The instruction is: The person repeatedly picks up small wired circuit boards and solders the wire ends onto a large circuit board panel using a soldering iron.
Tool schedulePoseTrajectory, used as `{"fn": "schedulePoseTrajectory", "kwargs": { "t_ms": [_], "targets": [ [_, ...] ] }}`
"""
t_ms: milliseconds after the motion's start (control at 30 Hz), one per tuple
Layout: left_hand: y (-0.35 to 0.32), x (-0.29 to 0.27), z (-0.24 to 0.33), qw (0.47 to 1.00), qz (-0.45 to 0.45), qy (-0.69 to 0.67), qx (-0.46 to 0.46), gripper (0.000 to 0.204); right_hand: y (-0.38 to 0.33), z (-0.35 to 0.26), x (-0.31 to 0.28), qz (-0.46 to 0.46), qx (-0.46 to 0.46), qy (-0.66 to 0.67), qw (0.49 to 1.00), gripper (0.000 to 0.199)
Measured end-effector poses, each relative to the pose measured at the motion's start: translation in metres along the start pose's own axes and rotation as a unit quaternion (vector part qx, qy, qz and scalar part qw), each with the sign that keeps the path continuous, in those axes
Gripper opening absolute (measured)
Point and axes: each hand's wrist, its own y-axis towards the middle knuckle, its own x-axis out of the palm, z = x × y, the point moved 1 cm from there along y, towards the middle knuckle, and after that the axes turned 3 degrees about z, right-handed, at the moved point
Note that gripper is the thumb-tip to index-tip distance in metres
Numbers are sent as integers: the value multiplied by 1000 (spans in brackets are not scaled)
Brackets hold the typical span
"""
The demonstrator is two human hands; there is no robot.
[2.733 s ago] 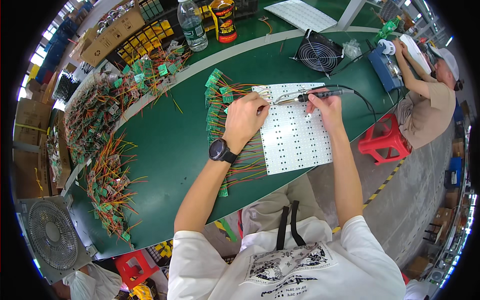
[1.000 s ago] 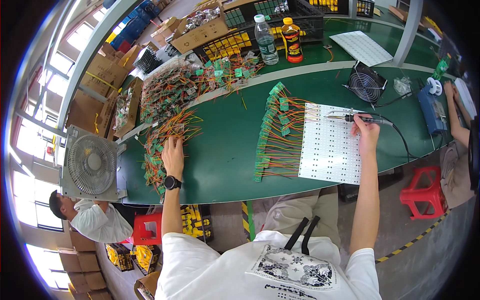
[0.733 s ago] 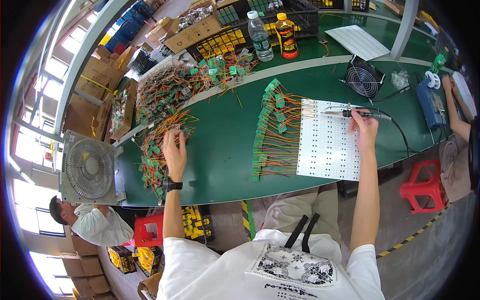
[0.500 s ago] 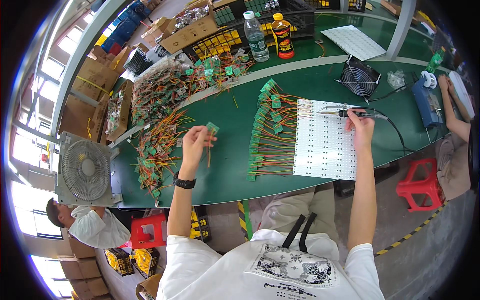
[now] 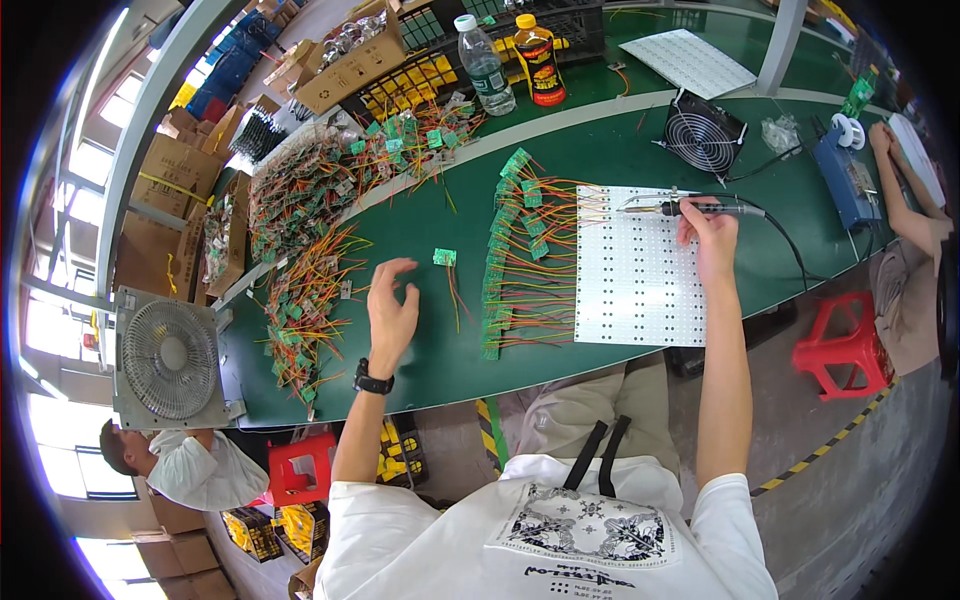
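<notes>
My right hand (image 5: 712,243) is closed round a soldering iron (image 5: 690,207) with a black cable, its tip pointing left over a white panel (image 5: 640,300) dotted with rows of small dark marks. Left of the panel, a column of small green circuit boards (image 5: 497,265) has red and yellow wires running onto the panel's left side. My left hand (image 5: 393,305) hovers over the green table with its fingers apart and nothing in them. Just right of its fingertips, a single green circuit board (image 5: 445,257) lies on the table with its wires toward me.
Heaps of wired circuit boards (image 5: 300,310) cover the left side. Two bottles (image 5: 485,70), a black fan (image 5: 704,135) and another white panel (image 5: 688,62) stand or lie at the back. A blue soldering station (image 5: 848,180) is at right, near another person's arm (image 5: 915,215).
My left hand has let go of the single circuit board, which now lies on the table. Its fingers have spread. The soldering iron stays in my right hand over the panel.
</notes>
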Motion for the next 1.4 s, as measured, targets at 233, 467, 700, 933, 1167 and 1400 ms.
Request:
{"fn": "schedulePoseTrajectory", "kwargs": {
  "t_ms": [233,467,700,933,1167,1400],
  "targets": [
    [65,14,16,973,-221,-13,58,28,-2,1,-1,12,4,8,1000,15],
    [80,-6,-4,880,-455,-131,-37,31,-2,5,-1,11,10,22,1000,15],
    [27,-51,-17,879,-464,-81,-80,30,0,4,-4,16,17,16,1000,16],
    [-12,-83,0,906,-423,25,-1,19,2,5,-3,13,7,-11,1000,17],
    [-31,-77,8,926,-348,-96,-109,22,0,5,-3,14,5,5,1000,16],
    [-48,-35,15,899,-251,-273,-234,20,1,9,-4,7,4,12,1000,15]
  ]
}}
